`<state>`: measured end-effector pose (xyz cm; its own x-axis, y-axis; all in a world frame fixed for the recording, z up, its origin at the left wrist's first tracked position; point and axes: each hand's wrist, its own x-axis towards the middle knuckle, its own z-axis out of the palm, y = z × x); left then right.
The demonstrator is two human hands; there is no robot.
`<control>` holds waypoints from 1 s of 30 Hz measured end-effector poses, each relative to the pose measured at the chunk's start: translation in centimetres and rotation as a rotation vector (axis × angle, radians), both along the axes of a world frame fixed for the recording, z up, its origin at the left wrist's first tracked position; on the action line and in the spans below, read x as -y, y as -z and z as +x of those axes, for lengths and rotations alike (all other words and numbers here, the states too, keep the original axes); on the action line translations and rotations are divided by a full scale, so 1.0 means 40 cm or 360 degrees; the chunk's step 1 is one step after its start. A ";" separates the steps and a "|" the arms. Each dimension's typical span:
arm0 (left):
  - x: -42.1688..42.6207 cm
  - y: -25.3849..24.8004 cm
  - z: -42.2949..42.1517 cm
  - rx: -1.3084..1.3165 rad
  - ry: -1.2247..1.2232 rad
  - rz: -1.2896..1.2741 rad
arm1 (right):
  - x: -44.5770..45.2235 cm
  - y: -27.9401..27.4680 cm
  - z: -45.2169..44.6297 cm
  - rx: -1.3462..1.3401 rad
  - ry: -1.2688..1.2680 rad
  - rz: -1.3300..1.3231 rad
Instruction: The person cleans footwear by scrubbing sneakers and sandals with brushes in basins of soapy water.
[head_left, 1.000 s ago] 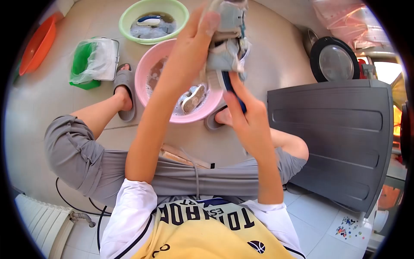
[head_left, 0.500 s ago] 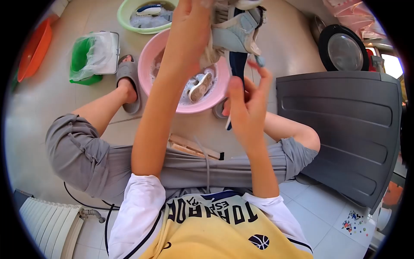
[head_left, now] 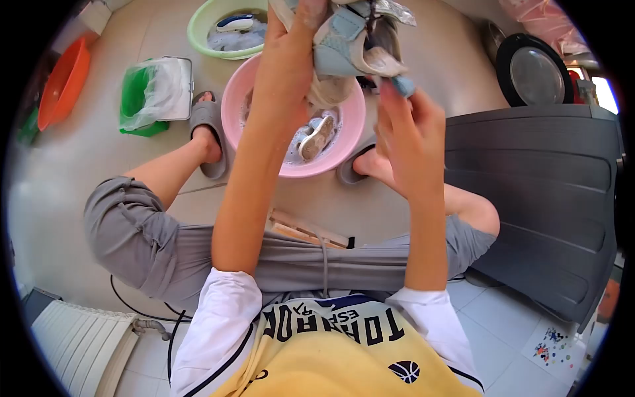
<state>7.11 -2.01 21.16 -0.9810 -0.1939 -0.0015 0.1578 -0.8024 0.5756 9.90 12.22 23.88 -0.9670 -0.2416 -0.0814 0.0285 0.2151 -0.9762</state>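
Observation:
My left hand [head_left: 294, 40] is closed on a white and light-blue shoe [head_left: 340, 49] at the top of the view, lifted above the pink basin [head_left: 228, 99]. Part of the shoe is cut off by the frame's upper edge. My right hand [head_left: 413, 132] pinches the blue tab at the shoe's opening between thumb and finger. Whether its curled fingers also hold something is hidden. In the basin's soapy water lies a second shoe [head_left: 316, 137], its sole partly turned up.
Beyond stands a green basin [head_left: 192, 33] with suds and a navy-and-white brush-like object [head_left: 235, 22]. A green bin [head_left: 134, 99] with a plastic liner is to the left, near an orange basin [head_left: 63, 86]. A dark grey appliance [head_left: 529, 192] stands close on the right.
My right hand has moved up and right to the shoe's blue tab. The long navy-and-white object seen at this hand before is out of sight. The shoe has turned slightly.

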 end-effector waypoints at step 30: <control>0.030 0.004 0.011 -0.0111 0.0008 -0.0124 | -0.018 0.050 0.072 -0.0642 -0.0118 0.0378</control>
<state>7.56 -3.23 20.99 -0.9791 -0.1861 0.0816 0.1957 -0.7566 0.6239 12.76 12.94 21.88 -0.9137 -0.3312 0.2356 -0.3666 0.4211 -0.8296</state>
